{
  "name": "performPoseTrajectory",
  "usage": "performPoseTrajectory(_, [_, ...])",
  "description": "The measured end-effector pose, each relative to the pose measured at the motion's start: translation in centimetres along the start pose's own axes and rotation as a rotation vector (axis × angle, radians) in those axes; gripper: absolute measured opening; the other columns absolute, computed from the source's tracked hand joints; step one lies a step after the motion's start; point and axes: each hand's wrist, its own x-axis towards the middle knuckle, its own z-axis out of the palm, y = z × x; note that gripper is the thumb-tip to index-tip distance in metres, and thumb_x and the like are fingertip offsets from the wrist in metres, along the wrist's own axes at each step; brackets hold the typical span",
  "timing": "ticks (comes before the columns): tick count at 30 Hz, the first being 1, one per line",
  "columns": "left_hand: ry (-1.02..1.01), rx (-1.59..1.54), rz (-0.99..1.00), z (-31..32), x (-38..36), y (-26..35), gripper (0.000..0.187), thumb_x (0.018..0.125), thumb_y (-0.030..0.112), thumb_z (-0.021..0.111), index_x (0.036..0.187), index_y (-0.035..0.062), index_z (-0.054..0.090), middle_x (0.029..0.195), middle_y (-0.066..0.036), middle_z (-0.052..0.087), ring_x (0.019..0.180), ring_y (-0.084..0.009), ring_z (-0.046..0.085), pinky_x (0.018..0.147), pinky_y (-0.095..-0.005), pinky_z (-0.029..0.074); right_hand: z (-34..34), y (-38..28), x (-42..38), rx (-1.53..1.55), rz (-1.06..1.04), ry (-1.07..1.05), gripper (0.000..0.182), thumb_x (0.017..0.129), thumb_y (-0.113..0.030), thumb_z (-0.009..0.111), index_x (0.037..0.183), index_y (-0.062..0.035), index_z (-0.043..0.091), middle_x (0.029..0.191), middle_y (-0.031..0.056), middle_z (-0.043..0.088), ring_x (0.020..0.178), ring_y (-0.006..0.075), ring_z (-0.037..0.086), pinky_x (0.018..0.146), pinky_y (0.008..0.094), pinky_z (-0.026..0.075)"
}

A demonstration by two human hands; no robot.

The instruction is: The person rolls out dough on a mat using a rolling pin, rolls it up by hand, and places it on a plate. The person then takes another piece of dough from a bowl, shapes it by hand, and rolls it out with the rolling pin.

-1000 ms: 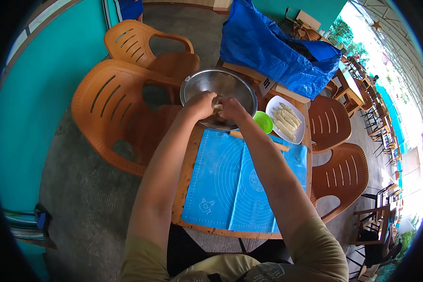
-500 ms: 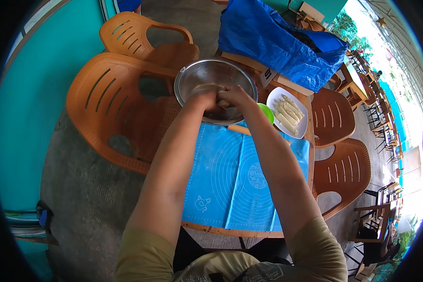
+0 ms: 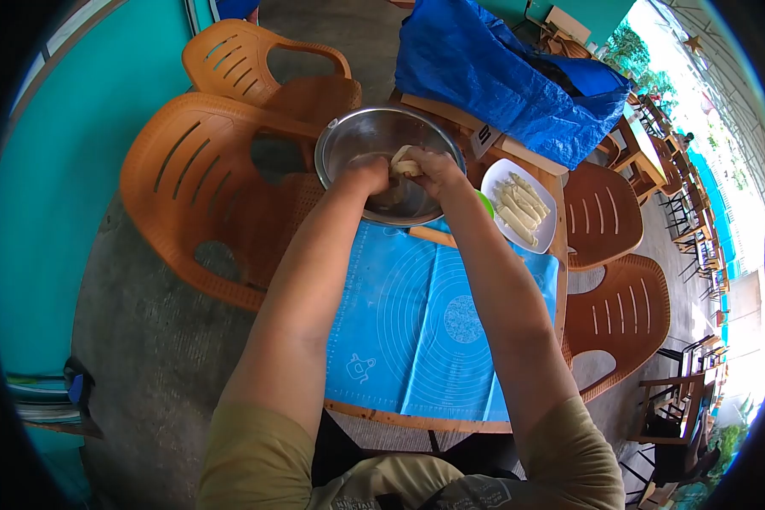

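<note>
Both hands are inside a large metal bowl at the far edge of the table. My right hand is closed round a pale lump of dough. Beside it on the left, my left hand has its fingers curled down in the bowl; whether they hold anything is hidden. To the right of the bowl stands a white plate with several pale strips. Part of a green bowl shows behind my right wrist. A wooden stick lies near the bowl's front rim.
A blue printed mat covers the near part of the wooden table. A blue tarp is heaped over cardboard at the back right. Orange plastic chairs stand left, and brown ones right.
My right hand has shifted slightly right and turned, and the dough in it now shows more clearly. My hands have moved a little apart.
</note>
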Motion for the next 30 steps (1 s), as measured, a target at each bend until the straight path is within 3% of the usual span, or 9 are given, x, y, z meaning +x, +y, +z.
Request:
performPoseTrajectory(10, [-0.050,0.069,-0.019,0.4,0.9,-0.1,0.043,0.098,0.039,0.072,0.130,0.0093,0.076,0.139,-0.015,0.071,0.130,-0.0327,0.067,0.110,-0.0422,0.053,-1.4,-0.6,-0.1,0.202,-0.092,-0.114,0.028,0.094,-0.011,0.078,0.117,0.0019,0.070,0.111,0.0138,0.072,0.099,0.0266,0.073,0.080,0.0389,0.064])
performPoseTrajectory(13, [0.008,0.069,-0.016,0.9,1.5,-0.5,0.047,0.101,0.041,0.067,0.134,0.0089,0.072,0.137,-0.016,0.071,0.127,-0.0322,0.068,0.108,-0.0443,0.053,-1.7,-1.6,-0.3,0.188,-0.120,-0.183,0.020,0.099,-0.011,0.071,0.115,0.0008,0.072,0.108,0.0100,0.074,0.099,0.0223,0.072,0.082,0.0346,0.062])
performPoseTrajectory(22, [-0.002,0.093,0.051,0.7,0.7,-0.1,0.051,0.100,0.043,0.068,0.138,0.0085,0.070,0.141,-0.018,0.069,0.132,-0.0320,0.065,0.113,-0.0438,0.050,-2.4,-3.3,-0.8,0.262,-0.133,-0.257,0.021,0.100,-0.010,0.072,0.116,0.0038,0.071,0.110,0.0141,0.074,0.100,0.0244,0.073,0.083,0.0370,0.064])
performPoseTrajectory(28, [-0.122,-0.021,0.116,-0.7,-0.6,0.4,0.064,0.094,0.056,0.073,0.141,0.0137,0.069,0.139,-0.015,0.071,0.125,-0.0324,0.069,0.108,-0.0424,0.054,-1.6,-5.1,-2.7,0.059,-0.141,-0.164,0.029,0.097,-0.005,0.072,0.123,0.0040,0.067,0.115,0.0128,0.072,0.105,0.0247,0.072,0.085,0.0378,0.063])
performPoseTrajectory(30, [0.029,-0.198,0.186,-0.1,-0.5,0.3,0.068,0.092,0.064,0.070,0.142,0.0175,0.067,0.133,-0.014,0.074,0.122,-0.0330,0.070,0.105,-0.0442,0.055,-1.1,-5.4,-3.7,-0.071,-0.211,-0.164,0.033,0.091,-0.010,0.076,0.119,0.0048,0.069,0.114,0.0126,0.071,0.095,0.0243,0.073,0.085,0.0390,0.062])
